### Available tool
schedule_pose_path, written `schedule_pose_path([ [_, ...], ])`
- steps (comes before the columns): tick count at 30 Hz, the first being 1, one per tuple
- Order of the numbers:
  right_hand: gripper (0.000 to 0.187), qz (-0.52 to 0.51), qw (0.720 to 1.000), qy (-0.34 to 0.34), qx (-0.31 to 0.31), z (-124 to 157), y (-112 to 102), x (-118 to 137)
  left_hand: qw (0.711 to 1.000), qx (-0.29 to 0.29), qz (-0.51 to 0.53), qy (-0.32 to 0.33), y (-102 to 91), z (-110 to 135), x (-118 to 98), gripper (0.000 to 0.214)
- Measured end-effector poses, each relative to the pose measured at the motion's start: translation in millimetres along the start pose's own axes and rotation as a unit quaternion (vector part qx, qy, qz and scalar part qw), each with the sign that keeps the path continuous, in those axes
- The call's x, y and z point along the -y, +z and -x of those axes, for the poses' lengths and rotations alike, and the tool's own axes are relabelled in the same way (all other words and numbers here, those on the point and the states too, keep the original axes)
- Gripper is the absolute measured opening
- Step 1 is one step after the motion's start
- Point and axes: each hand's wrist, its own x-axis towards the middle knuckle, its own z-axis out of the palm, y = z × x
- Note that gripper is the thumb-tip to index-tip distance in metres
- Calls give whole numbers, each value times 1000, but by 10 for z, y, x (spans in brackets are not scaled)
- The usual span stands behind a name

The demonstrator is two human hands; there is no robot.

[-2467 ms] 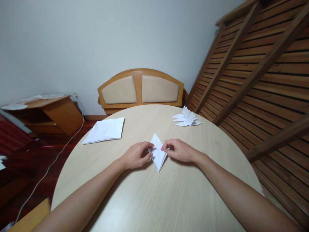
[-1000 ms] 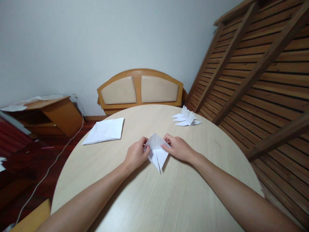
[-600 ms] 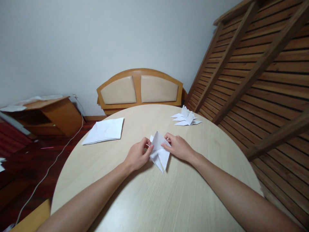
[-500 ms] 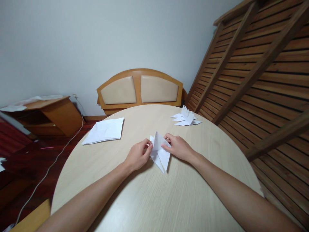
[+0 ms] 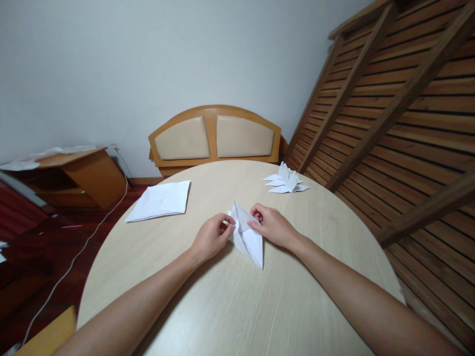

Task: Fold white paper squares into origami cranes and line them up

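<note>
pinching the light, crease-prone white folded paper diamond by its top flaps, left hand and right hand grips clamp it.

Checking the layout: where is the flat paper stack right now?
Head view: the flat paper stack lies at the round table's far-left edge, left of the left hand pinching the folded paper.

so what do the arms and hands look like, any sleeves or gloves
The left arm and right arm are bare up to the picture's edge, no sleeves in view. The left hand and right hand wear no gloves; no watch, ring or bracelet shows.
</note>
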Motion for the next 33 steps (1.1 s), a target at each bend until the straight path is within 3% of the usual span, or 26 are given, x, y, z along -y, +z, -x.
schedule_pose_path([
  [6, 26, -80, 993, -18, 82, 50, 36, 85, 996, -12, -81, -29, 23, -10, 48, 17],
  [9, 32, -34, 991, -63, 116, 70, 56, 110, 991, -20, -130, -12, 21, -8, 61, 17],
  [13, 40, 52, 984, -125, 113, 67, 67, 100, 980, -13, -197, 26, -26, -5, 32, 16],
  [17, 29, 89, 978, -155, 110, 45, 35, 20, 969, 10, -239, 60, -114, -10, -19, 21],
  [24, 18, 100, 975, -174, 100, 14, -28, -180, 954, 75, -186, 223, -213, 28, -7, 22],
  [33, 18, 101, 978, -158, 95, 37, -35, -64, 960, 103, -170, 198, -128, -34, 52, 13],
])
